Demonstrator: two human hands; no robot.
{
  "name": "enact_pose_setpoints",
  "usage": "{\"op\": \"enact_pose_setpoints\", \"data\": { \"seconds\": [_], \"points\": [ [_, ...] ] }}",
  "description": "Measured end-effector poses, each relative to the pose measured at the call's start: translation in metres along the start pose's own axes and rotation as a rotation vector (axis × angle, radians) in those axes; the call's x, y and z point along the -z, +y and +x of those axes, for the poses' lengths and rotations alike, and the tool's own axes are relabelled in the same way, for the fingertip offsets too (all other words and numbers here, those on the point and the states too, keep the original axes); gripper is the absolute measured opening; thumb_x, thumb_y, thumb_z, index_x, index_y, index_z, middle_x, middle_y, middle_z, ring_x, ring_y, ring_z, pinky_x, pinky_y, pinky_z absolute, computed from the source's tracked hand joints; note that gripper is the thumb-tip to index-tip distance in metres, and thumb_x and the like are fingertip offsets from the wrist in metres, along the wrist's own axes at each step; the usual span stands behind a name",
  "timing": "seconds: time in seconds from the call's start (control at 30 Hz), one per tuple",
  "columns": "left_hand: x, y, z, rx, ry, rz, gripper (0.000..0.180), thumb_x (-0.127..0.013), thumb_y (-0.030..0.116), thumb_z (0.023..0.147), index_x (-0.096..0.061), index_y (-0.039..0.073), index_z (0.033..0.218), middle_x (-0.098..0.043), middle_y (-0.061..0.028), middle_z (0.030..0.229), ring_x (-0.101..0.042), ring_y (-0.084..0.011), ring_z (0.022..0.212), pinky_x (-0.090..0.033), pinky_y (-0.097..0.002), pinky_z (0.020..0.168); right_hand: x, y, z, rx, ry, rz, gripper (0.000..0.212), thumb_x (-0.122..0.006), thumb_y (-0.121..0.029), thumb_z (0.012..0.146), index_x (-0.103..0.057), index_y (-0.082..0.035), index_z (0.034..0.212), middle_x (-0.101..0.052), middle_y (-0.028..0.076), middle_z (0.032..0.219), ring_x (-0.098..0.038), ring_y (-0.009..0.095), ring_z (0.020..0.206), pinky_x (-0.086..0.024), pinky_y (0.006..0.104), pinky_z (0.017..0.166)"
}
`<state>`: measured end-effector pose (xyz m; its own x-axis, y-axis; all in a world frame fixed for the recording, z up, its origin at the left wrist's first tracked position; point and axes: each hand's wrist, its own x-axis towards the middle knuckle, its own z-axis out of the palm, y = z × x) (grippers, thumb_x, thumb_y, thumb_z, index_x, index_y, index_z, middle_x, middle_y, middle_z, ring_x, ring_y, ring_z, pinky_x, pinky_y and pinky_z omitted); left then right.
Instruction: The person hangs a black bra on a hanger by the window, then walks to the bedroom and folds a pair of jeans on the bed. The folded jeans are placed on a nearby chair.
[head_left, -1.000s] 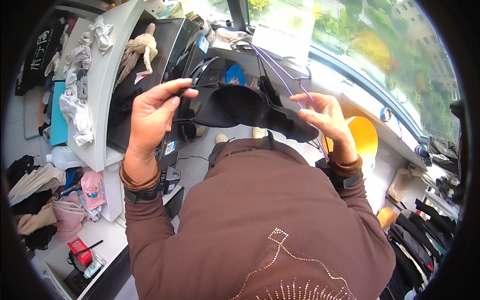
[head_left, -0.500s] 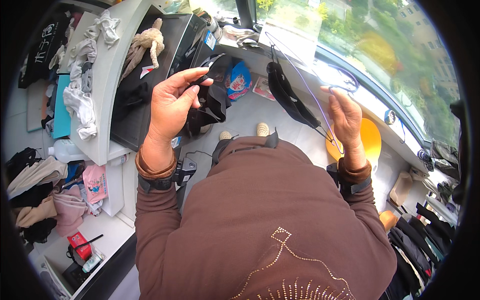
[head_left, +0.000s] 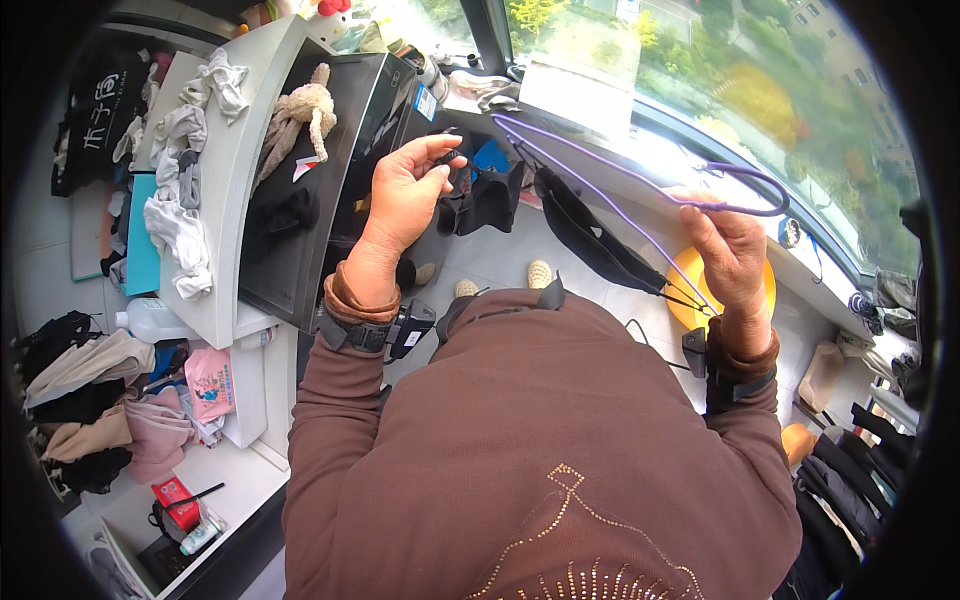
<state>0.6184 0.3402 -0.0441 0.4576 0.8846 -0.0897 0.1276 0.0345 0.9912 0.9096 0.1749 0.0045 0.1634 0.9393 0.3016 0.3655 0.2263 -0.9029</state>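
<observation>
My right hand (head_left: 732,248) grips a purple wire hanger (head_left: 640,190) near its hook, holding it out above the floor. A black garment (head_left: 592,240) droops from the hanger's lower bar. My left hand (head_left: 408,190) is raised to the left and pinches a strap of the same black garment (head_left: 482,200), whose other end hangs below my fingers. Both forearms are in brown sleeves with dark wrist straps.
A white shelf (head_left: 232,180) at left carries socks and a knotted beige cloth beside a dark box (head_left: 330,180). Piles of clothes lie at lower left. A window ledge (head_left: 640,110) runs along the top right, with a yellow basin (head_left: 768,290) below and dark clothes at lower right.
The black garment, stretched wide between both hands a second ago, now hangs narrow on the hanger. My right hand lifted the hanger up and to the right; my left hand kept hold of a strap.
</observation>
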Motion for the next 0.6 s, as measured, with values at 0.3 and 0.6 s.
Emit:
{"op": "enact_pose_setpoints", "data": {
  "seconds": [0.3,0.6],
  "points": [
    [-0.033,-0.001,0.012,-0.025,0.058,-0.089,0.053,-0.047,-0.013,0.079,-0.036,-0.001,0.130,-0.059,-0.0093,0.091,-0.061,-0.0119,0.083,-0.050,-0.0198,0.064,0.001,0.009,-0.001,-0.244,0.032,0.338,0.024,-0.055,-0.020,0.092,-0.067,0.000,0.097,-0.038,-0.009,0.053,-0.029,0.000,0.047,-0.021,0.0180,0.044],
    [-0.040,0.007,0.010,-0.128,0.056,-0.052,0.062,-0.048,-0.013,0.077,-0.035,0.005,0.134,-0.056,-0.0053,0.086,-0.059,-0.0109,0.077,-0.048,-0.0217,0.061,-0.011,0.030,0.004,-0.222,0.069,0.355,0.027,-0.046,-0.018,0.096,-0.063,0.003,0.096,-0.033,-0.010,0.051,-0.025,-0.002,0.043,-0.014,0.0167,0.041]
  ]
}}
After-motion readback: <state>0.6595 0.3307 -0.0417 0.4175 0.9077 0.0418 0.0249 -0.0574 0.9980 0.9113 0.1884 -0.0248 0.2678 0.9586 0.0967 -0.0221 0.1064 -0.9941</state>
